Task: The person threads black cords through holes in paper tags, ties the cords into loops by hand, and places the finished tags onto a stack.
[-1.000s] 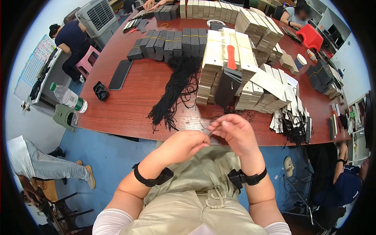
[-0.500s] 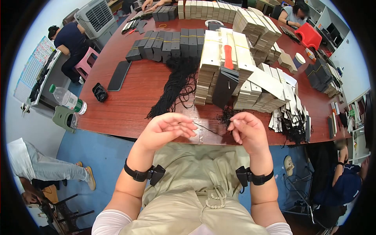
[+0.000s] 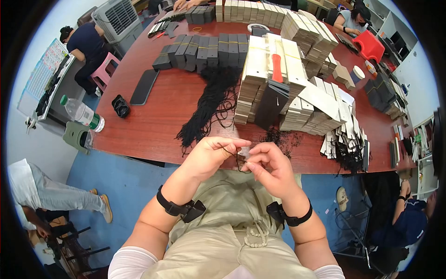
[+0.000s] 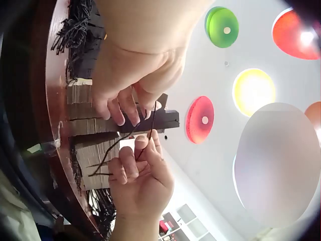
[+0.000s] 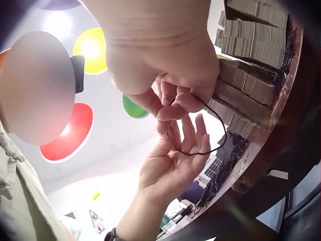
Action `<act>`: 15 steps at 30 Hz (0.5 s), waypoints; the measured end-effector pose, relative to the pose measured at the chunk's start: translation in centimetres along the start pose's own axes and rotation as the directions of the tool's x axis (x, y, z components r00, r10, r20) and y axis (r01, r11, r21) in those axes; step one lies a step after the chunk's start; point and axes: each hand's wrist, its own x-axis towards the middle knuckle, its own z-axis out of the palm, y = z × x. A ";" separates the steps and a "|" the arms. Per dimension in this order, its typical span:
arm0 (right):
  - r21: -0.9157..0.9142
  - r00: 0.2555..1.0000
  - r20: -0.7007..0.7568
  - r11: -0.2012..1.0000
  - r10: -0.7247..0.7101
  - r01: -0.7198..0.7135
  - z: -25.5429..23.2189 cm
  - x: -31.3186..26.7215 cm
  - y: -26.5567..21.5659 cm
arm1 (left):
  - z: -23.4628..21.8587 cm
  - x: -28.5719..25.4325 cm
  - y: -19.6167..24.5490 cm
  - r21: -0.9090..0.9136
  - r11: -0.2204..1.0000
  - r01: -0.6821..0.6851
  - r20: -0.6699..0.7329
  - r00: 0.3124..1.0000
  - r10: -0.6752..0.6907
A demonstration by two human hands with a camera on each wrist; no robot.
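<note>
A thin black cord [image 5: 224,131] runs in a loose loop between the two hands, in front of the table edge. My left hand [image 3: 210,157] pinches it between thumb and fingertips. Close by on the right, my right hand [image 3: 273,168] holds another part of the cord with bent fingers. The fingertips of both hands almost meet in the head view. In the left wrist view, two strands of the cord [image 4: 107,153] stretch from one hand to the other. Beyond the left hand lies a thick bundle of black cords [image 3: 204,109].
Tall stacks of pale cards [image 3: 253,79] stand past my hands, with black cards [image 3: 271,104] and an orange-handled tool [image 3: 277,67] against them. Banded black stacks [image 3: 202,51], a phone [image 3: 144,87] and a bottle [image 3: 83,114] are leftward. Strung pale tags [image 3: 344,139] lie right.
Half a second ago my hands were apart with the cord stretched between them. They have come together again, and the cord now bends into a loop.
</note>
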 end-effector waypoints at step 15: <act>-0.209 0.990 -0.129 0.977 -0.065 0.037 2.0 0.8 0.5 | 0.4 0.4 1.2 -0.380 0.920 0.093 -0.039 0.992 -0.117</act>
